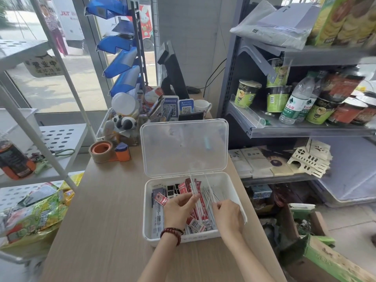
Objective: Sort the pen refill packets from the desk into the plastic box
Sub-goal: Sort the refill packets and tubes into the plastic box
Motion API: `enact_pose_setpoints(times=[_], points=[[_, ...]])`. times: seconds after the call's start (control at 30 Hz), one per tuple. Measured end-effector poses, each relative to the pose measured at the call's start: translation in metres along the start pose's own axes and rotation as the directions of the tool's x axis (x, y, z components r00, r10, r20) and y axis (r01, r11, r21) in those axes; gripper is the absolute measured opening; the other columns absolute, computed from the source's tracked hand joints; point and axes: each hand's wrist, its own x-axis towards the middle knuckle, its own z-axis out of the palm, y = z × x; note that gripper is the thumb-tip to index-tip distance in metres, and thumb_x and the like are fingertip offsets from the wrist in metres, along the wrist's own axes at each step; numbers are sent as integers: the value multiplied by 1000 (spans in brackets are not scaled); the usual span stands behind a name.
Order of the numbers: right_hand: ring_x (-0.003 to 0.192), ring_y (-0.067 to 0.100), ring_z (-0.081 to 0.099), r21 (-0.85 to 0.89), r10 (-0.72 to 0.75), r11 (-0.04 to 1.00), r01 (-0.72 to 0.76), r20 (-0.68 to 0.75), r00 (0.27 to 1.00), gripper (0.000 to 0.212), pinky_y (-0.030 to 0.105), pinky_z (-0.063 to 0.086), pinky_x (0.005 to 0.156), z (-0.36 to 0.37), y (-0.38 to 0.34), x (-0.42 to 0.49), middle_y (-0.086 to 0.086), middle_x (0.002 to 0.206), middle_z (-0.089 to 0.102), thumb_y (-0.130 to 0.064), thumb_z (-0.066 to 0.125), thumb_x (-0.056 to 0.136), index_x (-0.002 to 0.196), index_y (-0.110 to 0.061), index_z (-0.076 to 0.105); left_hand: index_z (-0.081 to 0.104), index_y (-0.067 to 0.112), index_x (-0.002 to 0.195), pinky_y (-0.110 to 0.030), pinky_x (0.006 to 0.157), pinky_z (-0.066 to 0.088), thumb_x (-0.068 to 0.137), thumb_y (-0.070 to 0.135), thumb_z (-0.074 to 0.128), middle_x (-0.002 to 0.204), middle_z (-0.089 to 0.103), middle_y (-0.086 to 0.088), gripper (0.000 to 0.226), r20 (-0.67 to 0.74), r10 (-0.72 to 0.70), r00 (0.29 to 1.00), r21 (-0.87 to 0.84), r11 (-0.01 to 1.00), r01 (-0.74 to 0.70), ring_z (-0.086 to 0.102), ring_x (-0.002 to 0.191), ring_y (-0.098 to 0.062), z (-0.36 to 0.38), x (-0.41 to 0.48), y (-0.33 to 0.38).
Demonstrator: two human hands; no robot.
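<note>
Plastic box (195, 238): inside it, left hand (178, 210) grip pinches a packet (193, 185); right hand (228, 215) grip unclear, perhaps curled.

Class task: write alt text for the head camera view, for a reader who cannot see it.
Two bare hands sort red, white and black pen refill packets inside an open white plastic box on a light wooden desk. The left hand pinches one thin packet raised; the right hand reaches among others. The clear lid stands open behind.
</note>
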Motion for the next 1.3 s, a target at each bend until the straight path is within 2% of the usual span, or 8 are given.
enact_pose_setpoints(times=[0.13, 0.23, 0.37, 0.67, 0.83, 1.0, 1.13, 1.3], points=[[52, 14, 61, -28, 0, 1000, 1, 17, 1000, 33, 22, 37, 41, -1, 0, -1, -1, 62, 67, -35, 61, 91, 66, -16, 70, 71, 19, 92, -17, 59, 53, 74, 30, 76, 81, 73, 1, 22, -33, -6, 999, 5, 1000, 6, 67, 70, -8, -1, -1, 1], [68, 15, 65, -42, -8, 999, 9, 36, 999, 19, 26, 53, 55, -4, -1, -3, -1, 80, 71, -34, 63, 91, 85, -17, 71, 71, 18, 93, -17, 58, 52, 74, 30, 76, 80, 73, 1, 23, -35, -15, 999, 6, 1000, 15, 66, 67, -7, -1, -1, 2], [77, 16, 66, -27, -19, 999, 20, 29, 999, 19, 29, 57, 64, -5, -1, -3, -1, 89, 71, -35, 63, 91, 96, -17, 69, 72, 15, 95, -19, 56, 50, 75, 31, 75, 75, 72, 1, 26, -18, -12, 1000, 24, 1000, 13, 62, 58, -4, -1, -2, 1], [61, 16, 63, -98, 3, 995, 11, 144, 990, 29, 22, 32, 41, -1, 2, 3, 2, 75, 70, -37, 64, 90, 78, -13, 70, 71, 13, 100, -19, 54, 54, 77, 28, 73, 74, 72, 1, 28, 7, -41, 999, 48, 998, 40, 64, 57, -5, -1, 1, -1], [72, 8, 63, 132, -157, 980, 146, 76, 985, 39, 24, 48, 58, -15, -3, -5, -10, 88, 70, -60, 46, 93, 97, -26, 65, 71, 12, 100, -21, 54, 55, 77, 27, 73, 75, 73, -1, 27, -1, -24, 1000, 56, 998, 24, 66, 61, -8, 0, 2, -3], [75, 1, 65, 413, -282, 894, 174, 217, 934, 44, 26, 51, 62, -26, 0, -6, -19, 82, 69, -76, 46, 80, 92, -38, 66, 75, 16, 91, -22, 57, 56, 77, 27, 75, 73, 74, 3, 18, 27, 61, 998, 151, 987, -64, 70, 68, -10, 1, 0, -4], [77, 5, 70, 671, -332, 739, 62, 283, 900, 22, 28, 54, 64, -33, 5, -2, -12, 83, 74, -48, 76, 76, 90, -31, 71, 75, 21, 93, -30, 69, 59, 79, 28, 72, 76, 74, 7, 15, 80, 76, 994, 221, 971, -92, 70, 72, -10, 3, 2, -6], [79, 2, 69, 647, -288, 759, 71, 235, 928, 15, 30, 59, 66, -27, 6, 0, -11, 84, 74, -34, 78, 79, 90, -28, 70, 75, 24, 88, -32, 66, 60, 79, 27, 73, 72, 74, 5, 10, 46, 70, 996, 168, 983, -77, 70, 67, -12, 3, 2, -5]])
